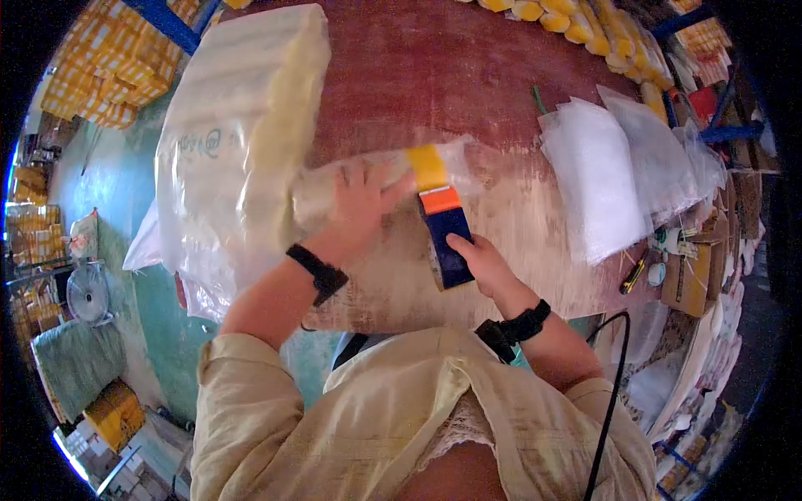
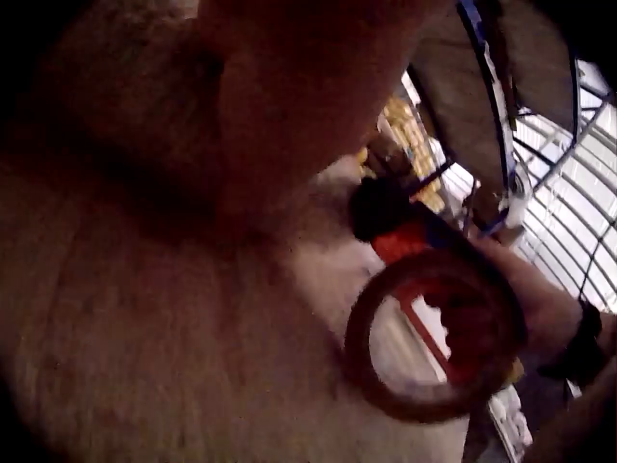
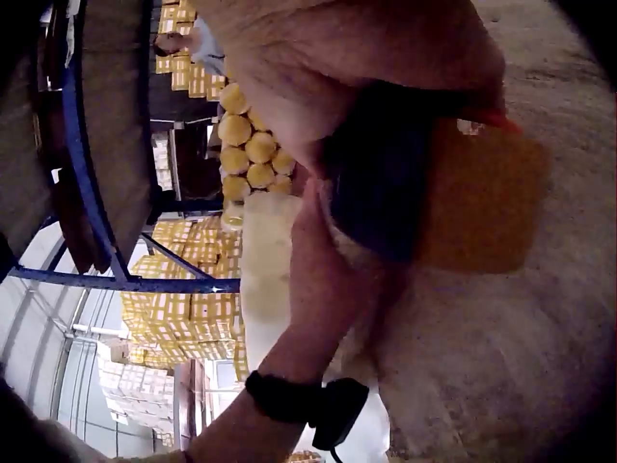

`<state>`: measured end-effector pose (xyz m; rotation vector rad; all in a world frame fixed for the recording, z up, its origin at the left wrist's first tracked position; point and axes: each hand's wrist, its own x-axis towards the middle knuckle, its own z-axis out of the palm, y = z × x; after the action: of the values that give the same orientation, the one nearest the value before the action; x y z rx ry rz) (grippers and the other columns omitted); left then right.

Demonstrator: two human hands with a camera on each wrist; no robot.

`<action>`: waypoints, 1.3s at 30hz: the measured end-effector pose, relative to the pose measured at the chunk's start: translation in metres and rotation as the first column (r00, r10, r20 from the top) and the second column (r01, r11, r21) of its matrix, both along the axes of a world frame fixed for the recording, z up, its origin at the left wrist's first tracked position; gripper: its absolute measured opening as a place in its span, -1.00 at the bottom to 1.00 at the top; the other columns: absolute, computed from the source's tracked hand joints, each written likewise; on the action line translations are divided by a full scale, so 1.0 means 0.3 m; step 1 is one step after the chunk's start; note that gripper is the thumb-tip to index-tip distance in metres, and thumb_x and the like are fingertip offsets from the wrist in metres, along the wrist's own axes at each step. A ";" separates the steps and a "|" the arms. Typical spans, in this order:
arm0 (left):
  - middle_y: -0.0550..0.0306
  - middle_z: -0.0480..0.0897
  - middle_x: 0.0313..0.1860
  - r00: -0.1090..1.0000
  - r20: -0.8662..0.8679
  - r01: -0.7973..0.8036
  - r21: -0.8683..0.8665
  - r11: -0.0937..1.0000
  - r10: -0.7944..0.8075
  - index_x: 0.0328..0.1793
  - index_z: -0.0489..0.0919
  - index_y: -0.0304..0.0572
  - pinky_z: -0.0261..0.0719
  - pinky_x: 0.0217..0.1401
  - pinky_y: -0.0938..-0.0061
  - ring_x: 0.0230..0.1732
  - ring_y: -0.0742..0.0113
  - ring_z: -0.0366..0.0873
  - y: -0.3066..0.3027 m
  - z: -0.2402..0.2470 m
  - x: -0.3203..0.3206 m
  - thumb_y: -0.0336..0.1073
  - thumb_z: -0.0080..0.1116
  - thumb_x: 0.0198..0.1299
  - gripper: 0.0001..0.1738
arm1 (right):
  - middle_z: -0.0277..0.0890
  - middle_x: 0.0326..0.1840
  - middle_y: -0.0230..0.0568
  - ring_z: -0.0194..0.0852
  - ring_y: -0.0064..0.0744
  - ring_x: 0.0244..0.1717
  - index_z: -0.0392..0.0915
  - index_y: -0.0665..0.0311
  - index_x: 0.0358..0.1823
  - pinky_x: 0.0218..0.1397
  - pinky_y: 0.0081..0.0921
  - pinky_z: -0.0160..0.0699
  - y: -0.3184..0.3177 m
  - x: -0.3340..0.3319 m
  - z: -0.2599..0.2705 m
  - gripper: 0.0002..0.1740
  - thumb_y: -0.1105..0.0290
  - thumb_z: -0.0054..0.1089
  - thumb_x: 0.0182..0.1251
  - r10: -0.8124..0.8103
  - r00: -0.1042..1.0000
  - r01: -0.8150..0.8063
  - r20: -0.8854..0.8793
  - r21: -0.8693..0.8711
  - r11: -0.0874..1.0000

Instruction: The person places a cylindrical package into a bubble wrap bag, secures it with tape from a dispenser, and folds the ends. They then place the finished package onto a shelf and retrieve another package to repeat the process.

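My right hand (image 1: 486, 265) grips a tape dispenser (image 1: 449, 238), dark blue with an orange front. Its round tape roll (image 2: 362, 338) shows as a ring in the left wrist view. Just ahead of the dispenser, a strip of yellow tape (image 1: 427, 165) crosses the clear plastic end (image 1: 458, 159) of a large bag. With fingers spread, my left hand (image 1: 357, 209) rests on that plastic, to the left of the tape. The filled clear bag (image 1: 238, 125), holding long pale shapes, stands at the left of the table. In the right wrist view, the right hand's fingers partly hide the dispenser (image 3: 381, 188).
White and clear plastic bags (image 1: 589, 179) lie on the table's right side. A yellow cutter knife (image 1: 632, 277) and a cardboard box (image 1: 689, 271) are at the right edge. Yellow-ended rolls (image 1: 576, 25) line the far edge. A black cable (image 1: 614, 401) hangs by my right arm.
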<state>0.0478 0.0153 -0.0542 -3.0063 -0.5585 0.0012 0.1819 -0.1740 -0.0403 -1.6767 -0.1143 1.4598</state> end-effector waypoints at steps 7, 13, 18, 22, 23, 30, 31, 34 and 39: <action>0.01 0.42 0.16 0.984 0.100 0.178 -0.548 0.817 -0.147 0.42 0.08 0.09 0.39 0.14 0.30 0.07 0.10 0.44 0.268 0.085 0.138 -0.19 0.40 -0.31 0.07 | 0.56 -0.29 -0.29 0.50 -0.51 -0.34 0.49 0.38 -0.13 -0.22 -0.57 0.47 0.106 0.075 -0.020 -0.51 0.02 0.08 0.23 -0.034 0.998 0.027 0.052 0.131 0.991; 0.04 0.37 0.23 0.989 -0.126 -0.081 -0.905 0.418 -0.082 0.42 0.08 0.03 0.25 0.27 0.32 0.19 0.22 0.34 0.475 0.052 0.254 -0.29 0.40 -0.31 0.07 | 0.56 -0.35 -0.32 0.51 -0.52 -0.36 0.52 0.39 -0.19 -0.26 -0.57 0.46 0.099 0.117 -0.081 -0.51 0.01 0.09 0.20 0.029 1.000 -0.029 -0.003 0.002 1.000; -0.08 0.19 0.32 0.996 0.083 -0.038 -0.038 0.999 0.041 0.40 0.10 0.35 0.16 0.27 -0.09 0.31 -0.07 0.15 0.173 0.041 0.143 -0.27 0.23 -0.15 -0.09 | 0.55 -0.30 -0.25 0.55 -0.44 -0.35 0.48 0.39 -0.14 -0.26 -0.52 0.51 0.144 0.175 -0.068 -0.57 0.12 0.09 0.22 0.015 0.981 -0.017 -0.192 -0.009 1.000; -0.17 0.23 0.25 0.998 0.052 0.017 0.087 0.996 -0.022 0.36 0.14 0.52 0.24 0.14 -0.16 0.20 -0.23 0.21 0.136 0.002 0.144 -0.33 -0.02 0.06 -0.28 | 0.55 -0.27 -0.22 0.56 -0.41 -0.34 0.46 0.41 -0.12 -0.22 -0.49 0.53 0.133 0.179 -0.032 -0.57 0.14 0.09 0.22 -0.018 0.974 0.007 -0.226 -0.050 0.999; -0.16 0.25 0.23 0.998 0.068 0.013 0.054 0.998 -0.017 0.36 0.14 0.52 0.27 0.10 -0.15 0.16 -0.20 0.25 0.153 0.000 0.166 -0.35 -0.05 0.06 -0.29 | 0.55 -0.30 -0.24 0.55 -0.43 -0.37 0.47 0.41 -0.14 -0.26 -0.51 0.52 0.120 0.185 -0.016 -0.55 0.11 0.11 0.20 -0.012 0.980 0.004 -0.200 -0.036 0.999; -0.09 0.34 0.15 0.993 0.078 0.083 0.102 0.991 -0.092 0.39 0.08 0.50 0.36 -0.03 -0.09 0.00 -0.10 0.39 0.013 -0.005 0.145 -0.30 0.10 -0.04 -0.17 | 0.56 -0.29 -0.26 0.54 -0.43 -0.36 0.47 0.44 -0.10 -0.26 -0.51 0.50 -0.060 0.154 0.072 -0.49 0.07 0.12 0.18 -0.037 0.988 0.020 -0.153 -0.110 0.994; -0.10 0.34 0.15 0.991 0.090 0.093 0.081 0.992 -0.100 0.39 0.08 0.50 0.36 -0.03 -0.08 0.00 -0.10 0.40 -0.035 -0.009 0.137 -0.30 0.11 -0.05 -0.16 | 0.56 -0.29 -0.26 0.54 -0.44 -0.35 0.47 0.45 -0.10 -0.25 -0.52 0.50 -0.106 0.144 0.075 -0.49 0.08 0.12 0.18 -0.056 0.985 0.035 -0.164 -0.126 0.991; -0.12 0.34 0.15 0.989 0.084 0.128 -0.030 0.991 -0.125 0.39 0.09 0.47 0.35 0.00 -0.06 0.00 -0.09 0.40 -0.152 0.001 0.116 -0.31 0.15 -0.09 -0.13 | 0.56 -0.25 -0.24 0.53 -0.45 -0.32 0.45 0.46 -0.07 -0.20 -0.54 0.50 -0.247 0.108 0.088 -0.52 0.14 0.12 0.20 -0.086 0.982 0.058 -0.167 -0.163 0.985; -0.13 0.34 0.16 0.983 -0.043 0.136 -0.474 0.870 -0.177 0.42 0.08 0.25 0.35 0.13 0.07 0.03 -0.12 0.40 -0.087 0.110 0.150 -0.43 0.24 -0.23 -0.01 | 0.55 -0.22 -0.23 0.52 -0.47 -0.26 0.42 0.46 -0.02 -0.13 -0.55 0.49 -0.313 0.058 0.138 -0.54 0.19 0.09 0.24 -0.200 0.975 0.203 -0.101 0.020 0.979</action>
<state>0.0928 -0.0107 -0.0213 -3.4930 -0.3399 0.2970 0.1992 -0.2679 0.0009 -1.5405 0.0855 1.3772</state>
